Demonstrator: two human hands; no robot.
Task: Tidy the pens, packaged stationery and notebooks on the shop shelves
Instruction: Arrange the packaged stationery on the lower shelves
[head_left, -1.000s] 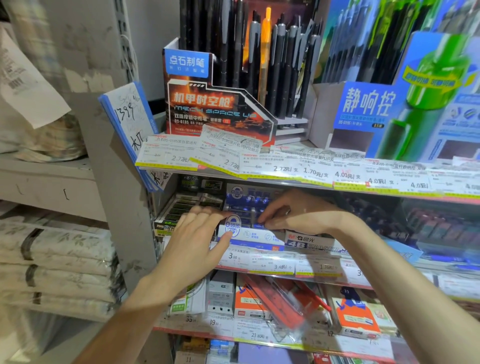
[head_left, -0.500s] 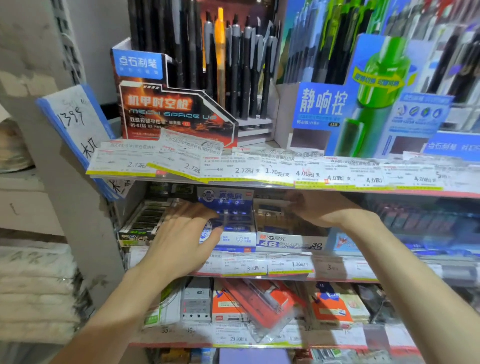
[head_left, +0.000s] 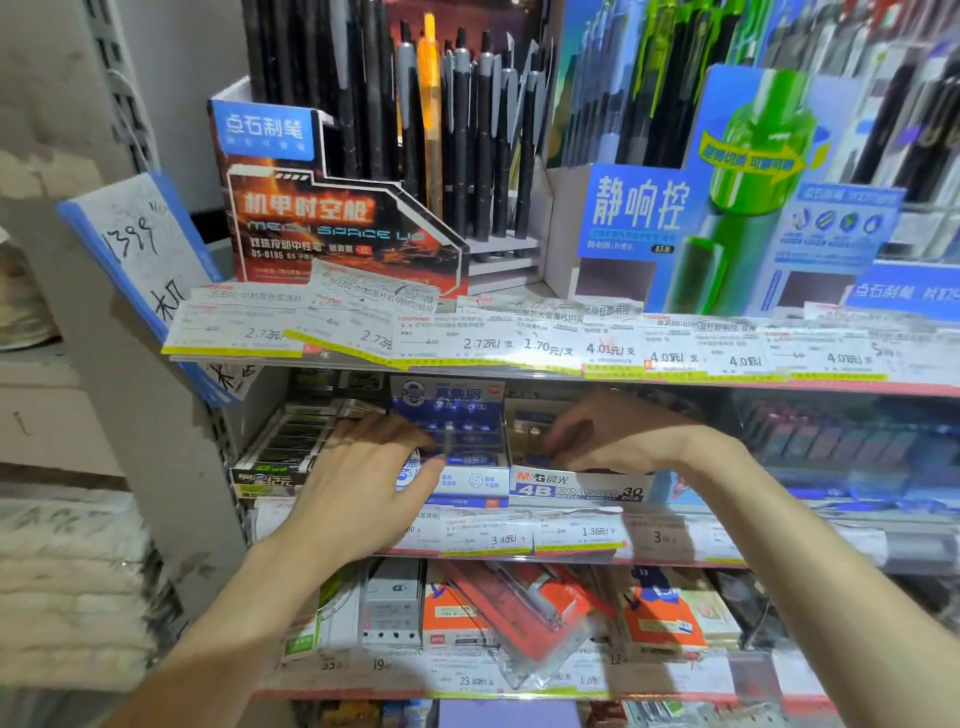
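Head view: left hand lies flat on the blue eraser box; right hand reaches into the 4B eraser box — fingers' grip unclear — under the price-tag strip.

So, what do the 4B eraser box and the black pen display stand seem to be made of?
4B eraser box: probably printed cardboard, slightly glossy; flat folded front with sharp print. Black pen display stand: also likely printed card, with a cut angular front edge and white raw edges. Neither is certain.

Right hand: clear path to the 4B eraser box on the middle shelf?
Probably yes. The right hand already hovers over the open 4B eraser box, fingers down inside it. The shelf above leaves a gap, and nothing blocks the way.
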